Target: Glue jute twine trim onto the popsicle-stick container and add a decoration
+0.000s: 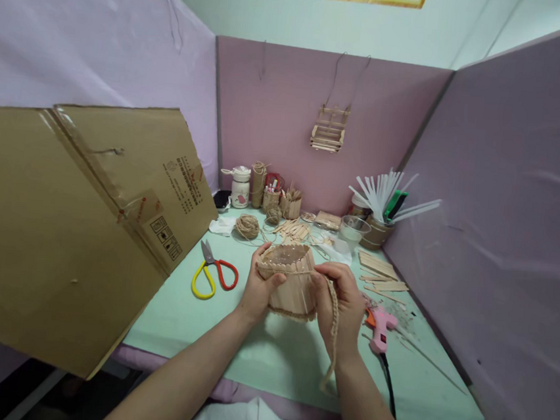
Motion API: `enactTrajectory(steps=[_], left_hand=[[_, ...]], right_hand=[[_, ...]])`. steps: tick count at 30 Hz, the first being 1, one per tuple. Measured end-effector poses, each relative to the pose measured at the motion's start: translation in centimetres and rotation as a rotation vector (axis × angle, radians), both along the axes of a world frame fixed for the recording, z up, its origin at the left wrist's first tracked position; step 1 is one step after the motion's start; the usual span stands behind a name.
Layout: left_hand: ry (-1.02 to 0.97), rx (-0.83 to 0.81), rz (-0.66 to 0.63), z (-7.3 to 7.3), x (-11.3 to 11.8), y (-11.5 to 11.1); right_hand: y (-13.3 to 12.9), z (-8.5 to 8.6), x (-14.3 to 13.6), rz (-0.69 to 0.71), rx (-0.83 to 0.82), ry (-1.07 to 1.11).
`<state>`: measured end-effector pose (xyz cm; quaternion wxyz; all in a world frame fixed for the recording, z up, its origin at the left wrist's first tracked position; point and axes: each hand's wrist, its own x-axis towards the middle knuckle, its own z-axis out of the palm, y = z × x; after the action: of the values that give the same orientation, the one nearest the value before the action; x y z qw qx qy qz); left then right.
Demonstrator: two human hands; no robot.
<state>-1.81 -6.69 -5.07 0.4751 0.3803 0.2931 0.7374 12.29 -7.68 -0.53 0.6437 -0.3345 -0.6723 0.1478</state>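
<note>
A round cup of upright wooden craft sticks (292,292) is tilted above the green table, its open-looking end turned partly toward me. My left hand (258,287) is closed around its left side, thumb across the front. At the right side, my right hand (339,301) pinches a braided jute cord (333,317) against the sticks. The cord's loose end hangs down past my wrist. A thin line of twine circles the cup near its upper rim, and a cord-like trim runs along the lower edge. My right fingertips partly cover the contact spot.
Scissors (208,271) lie open at left beside a cardboard sheet (86,218). A pink glue gun (381,327) rests at right, near stacked wooden strips (378,266). Behind are a twine ball (247,226), loose craft sticks (294,230), a plastic cup (355,230) and a pot of glue sticks (377,232).
</note>
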Motion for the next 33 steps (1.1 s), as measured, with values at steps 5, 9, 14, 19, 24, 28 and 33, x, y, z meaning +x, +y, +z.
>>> enactTrajectory(steps=[5,9,14,19,24,28,33], left_hand=[[0.017,0.006,-0.006,0.2,0.1,-0.2],[0.002,-0.005,-0.028,0.1,0.1,0.0],[0.0,-0.016,-0.054,0.2,0.2,-0.1],[-0.01,-0.012,-0.075,0.1,0.1,-0.1],[-0.038,-0.022,-0.113,-0.2,0.1,0.1],[-0.027,-0.004,-0.158,-0.2,0.2,-0.1],[-0.012,0.007,-0.179,-0.2,0.1,-0.1]], right_hand=[[0.4,0.2,1.0,0.051,-0.182,0.057],[0.8,0.4,1.7,0.127,-0.352,0.106],[1.8,-0.1,1.7,0.179,-0.294,0.223],[2.1,-0.6,1.3,0.305,-0.377,0.312],[2.1,-0.5,1.3,0.277,-0.354,0.291],[2.0,-0.2,1.2,0.23,-0.3,0.273],[2.0,-0.4,1.1,0.227,-0.312,0.281]])
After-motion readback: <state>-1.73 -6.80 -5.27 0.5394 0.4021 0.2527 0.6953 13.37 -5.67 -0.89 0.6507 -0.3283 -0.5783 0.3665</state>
